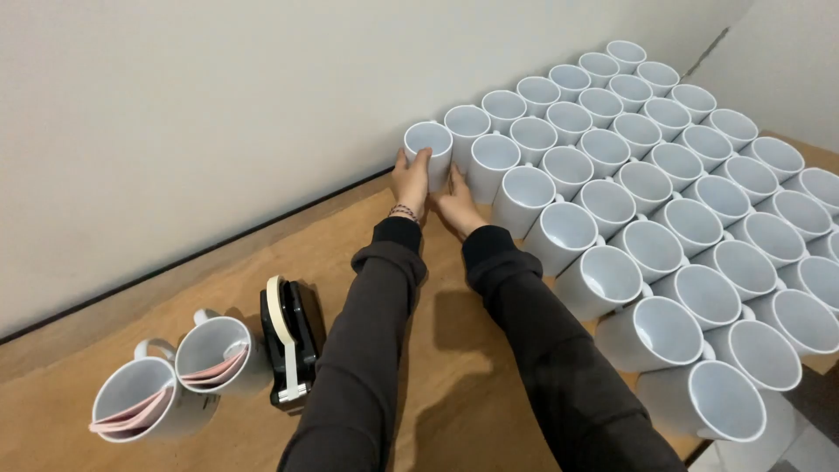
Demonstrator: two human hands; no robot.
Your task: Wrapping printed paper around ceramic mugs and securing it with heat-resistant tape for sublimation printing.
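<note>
A white mug [429, 147] stands at the near-left corner of a large block of white mugs [664, 218], close to the wall. My left hand [411, 179] wraps its left side with fingers up to the rim. My right hand [458, 203] presses its lower right side, between it and the neighbouring mug [495, 163]. Both arms wear dark sleeves; a bead bracelet sits on my left wrist.
The wooden table [463, 385] runs along a pale wall. At the near left stand two white mugs with pink paper inside [140, 402] [218, 354]. Beside them sits a black tape dispenser [288, 341]. The table's right edge drops off near the bottom right.
</note>
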